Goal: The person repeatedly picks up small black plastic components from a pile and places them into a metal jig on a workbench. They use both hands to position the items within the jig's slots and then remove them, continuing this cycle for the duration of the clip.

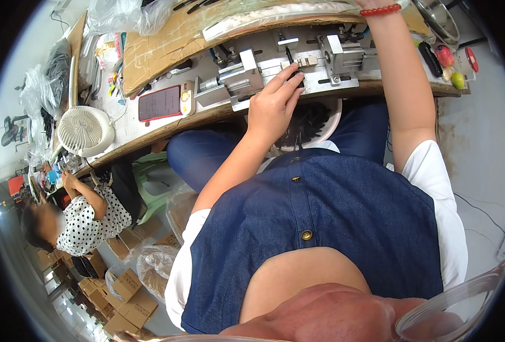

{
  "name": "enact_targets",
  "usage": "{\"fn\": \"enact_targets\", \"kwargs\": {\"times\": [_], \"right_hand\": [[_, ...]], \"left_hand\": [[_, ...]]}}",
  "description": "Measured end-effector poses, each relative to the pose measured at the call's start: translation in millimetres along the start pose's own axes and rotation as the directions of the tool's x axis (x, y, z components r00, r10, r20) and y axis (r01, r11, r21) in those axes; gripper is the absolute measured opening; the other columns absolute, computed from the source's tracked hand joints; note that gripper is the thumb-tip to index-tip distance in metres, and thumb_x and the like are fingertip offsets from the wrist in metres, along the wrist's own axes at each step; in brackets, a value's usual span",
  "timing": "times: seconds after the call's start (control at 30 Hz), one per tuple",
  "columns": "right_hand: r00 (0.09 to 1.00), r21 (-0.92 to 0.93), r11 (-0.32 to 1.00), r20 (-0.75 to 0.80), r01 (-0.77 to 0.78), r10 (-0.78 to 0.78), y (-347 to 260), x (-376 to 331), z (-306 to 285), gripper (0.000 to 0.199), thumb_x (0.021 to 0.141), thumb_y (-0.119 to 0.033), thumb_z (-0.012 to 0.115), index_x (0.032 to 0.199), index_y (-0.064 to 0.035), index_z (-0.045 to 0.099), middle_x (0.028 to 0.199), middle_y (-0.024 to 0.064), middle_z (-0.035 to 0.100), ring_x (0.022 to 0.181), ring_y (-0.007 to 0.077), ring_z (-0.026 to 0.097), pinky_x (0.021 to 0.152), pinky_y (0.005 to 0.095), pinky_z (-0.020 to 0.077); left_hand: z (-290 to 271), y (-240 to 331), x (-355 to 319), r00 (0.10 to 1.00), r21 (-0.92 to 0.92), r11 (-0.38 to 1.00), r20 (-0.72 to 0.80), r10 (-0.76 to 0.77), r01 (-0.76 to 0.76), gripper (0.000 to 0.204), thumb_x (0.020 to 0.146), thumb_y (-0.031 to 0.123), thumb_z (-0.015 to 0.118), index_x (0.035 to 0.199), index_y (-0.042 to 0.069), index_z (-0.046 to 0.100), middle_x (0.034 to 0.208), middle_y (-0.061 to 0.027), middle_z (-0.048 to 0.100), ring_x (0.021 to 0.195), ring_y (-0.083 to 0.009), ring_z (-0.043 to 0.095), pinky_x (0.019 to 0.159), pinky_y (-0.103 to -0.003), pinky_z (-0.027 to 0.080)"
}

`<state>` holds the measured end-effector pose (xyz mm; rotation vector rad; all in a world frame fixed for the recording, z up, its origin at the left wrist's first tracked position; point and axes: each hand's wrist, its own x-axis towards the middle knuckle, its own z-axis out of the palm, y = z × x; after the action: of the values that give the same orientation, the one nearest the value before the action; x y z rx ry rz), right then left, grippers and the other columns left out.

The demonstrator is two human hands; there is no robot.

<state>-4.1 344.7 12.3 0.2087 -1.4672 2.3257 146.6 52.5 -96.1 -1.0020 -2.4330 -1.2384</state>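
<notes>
My left hand (272, 108) reaches over the middle of a metal clamping fixture (246, 68) at the bench's front edge. Its fingertips close on a small black part (301, 85) set at the fixture's centre, and the fingers hide most of it. A thin black piece (289, 55) stands up just beyond the fingertips. Silver blocks flank the hand on both sides, the right one (335, 55) fitted with a rod. My right arm stretches far over the bench past the fixture. Only the edge of my right hand (364, 2) shows above a red bead bracelet; its fingers are out of the picture.
Below the bench edge, a tub (335, 117) of black parts sits between my legs. Left of the fixture lie a phone (160, 104) and a white fan (85, 130). Cardboard (155, 57) covers the bench behind. A person (93, 219) sits at far left near cardboard boxes (130, 305).
</notes>
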Motion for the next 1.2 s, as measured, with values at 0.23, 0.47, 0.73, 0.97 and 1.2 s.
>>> {"fn": "enact_targets", "kwargs": {"times": [0.23, 0.47, 0.73, 0.97, 1.2], "right_hand": [[0.994, -0.065, 0.992, 0.036, 0.109, -0.107, -14, -94, 41, 0.014, 0.105, -0.016, 0.060, 0.109, -0.0051, 0.068, 0.110, 0.0132, 0.075, 0.086, 0.0157, 0.066, 0.076, 0.0274, 0.0517], [0.842, -0.780, 0.339, 0.534, 0.526, -0.078, -2, -223, 53, 0.023, 0.090, -0.007, 0.071, 0.112, -0.0047, 0.065, 0.127, 0.0117, 0.062, 0.112, 0.0317, 0.059, 0.098, 0.0392, 0.0492], [0.808, -0.809, 0.028, 0.588, 0.588, 0.032, 42, -234, 45, 0.023, 0.087, -0.007, 0.064, 0.109, -0.0038, 0.066, 0.130, 0.0063, 0.063, 0.110, 0.0291, 0.056, 0.098, 0.0396, 0.0507], [0.775, -0.775, -0.026, 0.632, 0.632, 0.019, 40, -232, 45, 0.023, 0.087, -0.012, 0.066, 0.109, -0.0065, 0.066, 0.127, 0.0050, 0.065, 0.111, 0.0266, 0.057, 0.094, 0.0371, 0.0506], [0.803, -0.835, -0.048, 0.541, 0.548, -0.250, 15, -128, 12, 0.023, 0.092, -0.010, 0.072, 0.115, -0.0046, 0.069, 0.117, 0.0103, 0.070, 0.097, 0.0279, 0.066, 0.084, 0.0375, 0.0526]], "left_hand": [[-21, 4, 15, 0.998, 0.033, 0.998, -0.012, 0.054, -0.054, 0.034, 0.088, 0.010, 0.078, 0.122, 0.013, 0.074, 0.123, -0.0074, 0.072, 0.080, -0.0220, 0.072, 0.071, -0.032, 0.059], [-69, -18, 149, 0.949, 0.272, 0.941, -0.184, 0.255, -0.200, 0.033, 0.089, 0.004, 0.062, 0.121, 0.006, 0.071, 0.120, -0.0178, 0.067, 0.109, -0.0388, 0.061, 0.096, -0.046, 0.050], [-79, -47, 194, 0.967, 0.352, 0.901, 0.051, 0.251, -0.252, 0.027, 0.086, 0.012, 0.072, 0.112, 0.006, 0.075, 0.105, -0.0151, 0.073, 0.098, -0.0342, 0.068, 0.088, -0.043, 0.053], [-78, -42, 170, 0.985, -0.205, 0.965, -0.008, -0.171, 0.166, 0.031, 0.088, 0.019, 0.080, 0.115, 0.005, 0.076, 0.084, -0.0046, 0.074, 0.070, -0.0110, 0.066, 0.063, -0.028, 0.052], [-78, -6, 107, 0.954, -0.553, 0.814, -0.108, -0.279, 0.175, 0.025, 0.091, 0.006, 0.075, 0.115, 0.010, 0.078, 0.103, -0.0069, 0.069, 0.067, -0.0134, 0.068, 0.061, -0.024, 0.051]]}}
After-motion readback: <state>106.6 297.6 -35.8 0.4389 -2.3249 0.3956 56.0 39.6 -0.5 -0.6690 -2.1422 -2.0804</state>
